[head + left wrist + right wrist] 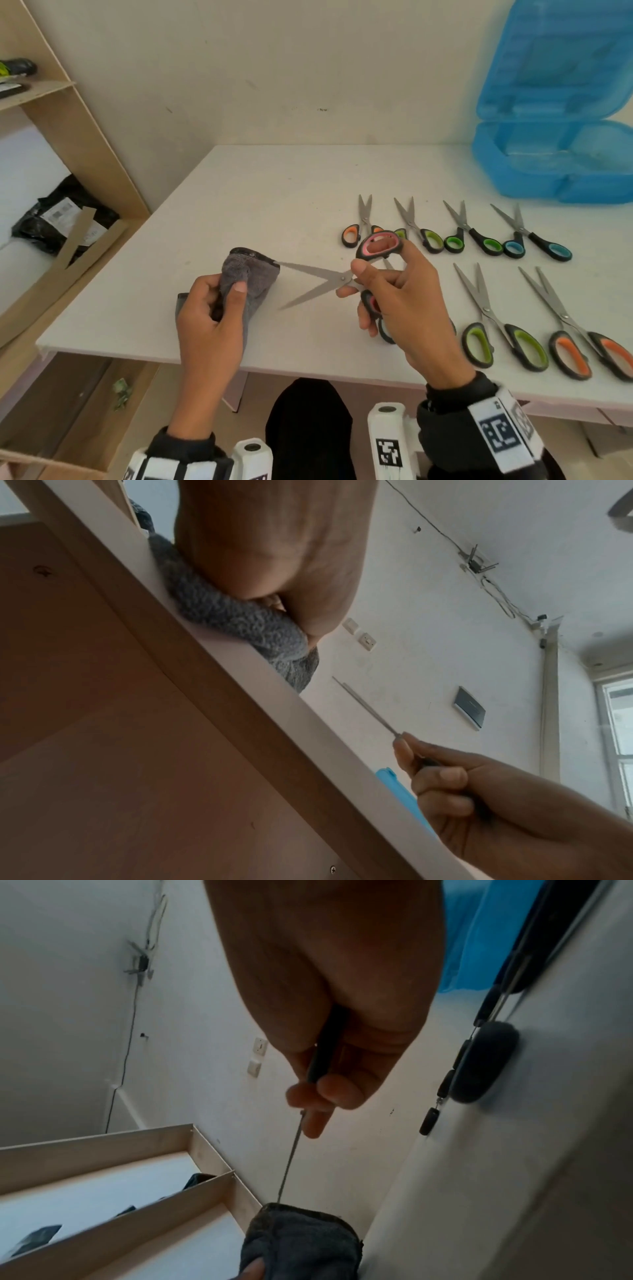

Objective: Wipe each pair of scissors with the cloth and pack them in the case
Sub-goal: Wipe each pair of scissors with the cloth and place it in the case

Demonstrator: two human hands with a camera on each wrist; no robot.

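**Pink-handled scissors held open against the cloth**

The white tabletop (239, 192) fills the middle of the head view, with a wooden shelf unit (68, 144) at the left edge. In the upper right corner the blue case (555, 161) stands open, its lid leaning up against the wall. Below it, right of centre, six pairs of scissors lie in two rows: four small pairs (455, 228) behind, two large pairs (544, 318) in front.

Lower centre, the left hand (209, 315) has its grip curled round the bunched grey cloth (250, 277), thumb pressed on top. Just to its right, the right hand (404, 301) has its grip wrapped on the pink-handled scissors (329, 279), fingers through a loop. The blades are spread apart, pointing left; the upper tip touches the cloth.
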